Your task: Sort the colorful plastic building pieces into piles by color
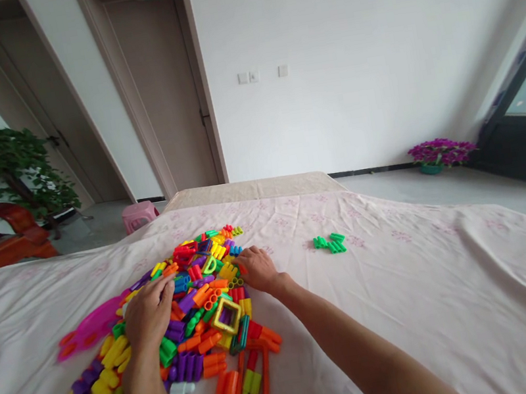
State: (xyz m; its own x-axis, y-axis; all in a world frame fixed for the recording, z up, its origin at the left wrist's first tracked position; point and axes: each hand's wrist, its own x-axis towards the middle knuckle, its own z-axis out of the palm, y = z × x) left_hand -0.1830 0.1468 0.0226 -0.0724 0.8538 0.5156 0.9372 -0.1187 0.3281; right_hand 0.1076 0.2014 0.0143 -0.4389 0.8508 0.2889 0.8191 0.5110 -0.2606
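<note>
A large heap of plastic bullet-shaped building blocks (201, 296) in many colours lies on the cloth in front of me. My left hand (147, 312) rests on the heap's left side, fingers stretched forward over the blocks and thumb apart. At the heap's right edge is my right hand (258, 269), its fingers reaching onto blocks beside yellow and orange pieces; the fingertips are partly hidden. I see nothing plainly held in either hand. Apart from the heap, to the right, several green blocks (333, 244) lie close together.
A pale flowered cloth (408, 294) covers the surface. A pink plate-like piece (96, 323) lies left of the heap. Orange square frames (267, 383) lie near me. Beyond stand a pink stool (140, 214), a wooden chair (3, 231), a leafy plant (8, 164) and purple flowers (441, 152).
</note>
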